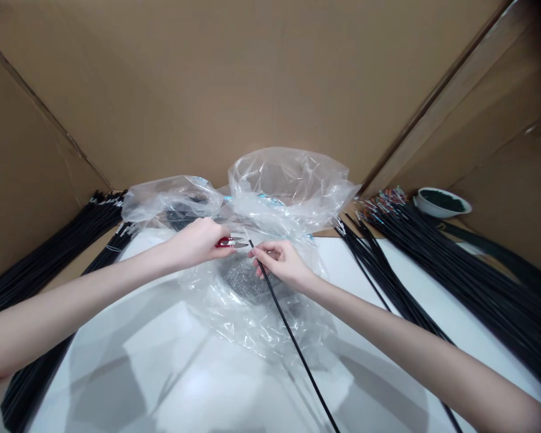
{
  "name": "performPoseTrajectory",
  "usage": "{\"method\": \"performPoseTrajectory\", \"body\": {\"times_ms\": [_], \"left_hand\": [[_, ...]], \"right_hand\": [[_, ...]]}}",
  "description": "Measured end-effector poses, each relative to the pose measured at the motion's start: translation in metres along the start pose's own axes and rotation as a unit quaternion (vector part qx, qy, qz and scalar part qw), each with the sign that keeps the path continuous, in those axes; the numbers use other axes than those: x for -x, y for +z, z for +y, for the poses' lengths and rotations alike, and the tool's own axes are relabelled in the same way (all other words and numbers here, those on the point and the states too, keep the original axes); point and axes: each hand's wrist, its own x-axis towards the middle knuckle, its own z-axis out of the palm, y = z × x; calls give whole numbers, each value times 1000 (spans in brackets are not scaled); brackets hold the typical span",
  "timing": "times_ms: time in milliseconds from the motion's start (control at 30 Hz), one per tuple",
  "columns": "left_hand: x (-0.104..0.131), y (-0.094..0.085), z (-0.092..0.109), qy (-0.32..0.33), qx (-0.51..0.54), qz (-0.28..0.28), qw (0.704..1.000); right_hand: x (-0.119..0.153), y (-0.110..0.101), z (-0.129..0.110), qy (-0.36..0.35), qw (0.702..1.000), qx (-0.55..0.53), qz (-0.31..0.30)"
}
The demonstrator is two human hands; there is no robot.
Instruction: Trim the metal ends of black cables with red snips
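Observation:
My left hand (204,242) is closed around small red thread snips (226,242), their blades pointing right. The blade tips are close to the upper end of a thin black cable (288,328); whether they touch it I cannot tell. With thumb and fingers, my right hand (277,261) pinches that cable just below its end. The rest of it slants down to the right, past the bottom of the view. Under both hands lies a clear plastic bag (270,337) with a mass of small grey shiny bits (247,278) inside.
Bundles of black cables lie on the left (49,246) and on the right (451,270), some with coloured ends. A white bowl (464,208) of dark material stands at the back right. Cardboard walls (252,90) enclose the white table (162,373) on three sides.

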Motion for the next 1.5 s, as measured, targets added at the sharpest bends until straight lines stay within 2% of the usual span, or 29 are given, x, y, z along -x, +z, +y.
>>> {"method": "performPoseTrajectory", "body": {"times_ms": [167, 367, 567, 767, 933, 1100, 1233, 1367, 1500], "left_hand": [[-7, 0, 8, 11, -35, 6, 999], [-9, 5, 10, 10, -34, 10, 999], [1, 2, 3, -13, 0, -5, 1000], [-3, 0, 11, -3, -27, -3, 1000], [-8, 5, 18, 7, -61, -11, 998], [-3, 7, 12, -1, -46, 1, 999], [3, 9, 3, 5, -14, 9, 1000], [4, 10, 2, -2, -18, 12, 1000], [0, 8, 8, -1, -33, 8, 999]], "right_hand": [[-1, 5, -3, 4, 999, 21, -25], [-1, 5, 1, -34, 997, 68, -7], [1, 0, 1, 8, 999, 33, -9], [2, 5, -5, 20, 999, 32, -39], [2, 8, -4, -6, 998, 62, -19], [1, 5, 2, -15, 997, 72, -22], [1, 2, 4, 12, 999, 20, -36], [2, 3, 2, 68, 996, -62, 5], [4, 5, -2, 59, 995, -77, 7]]}}
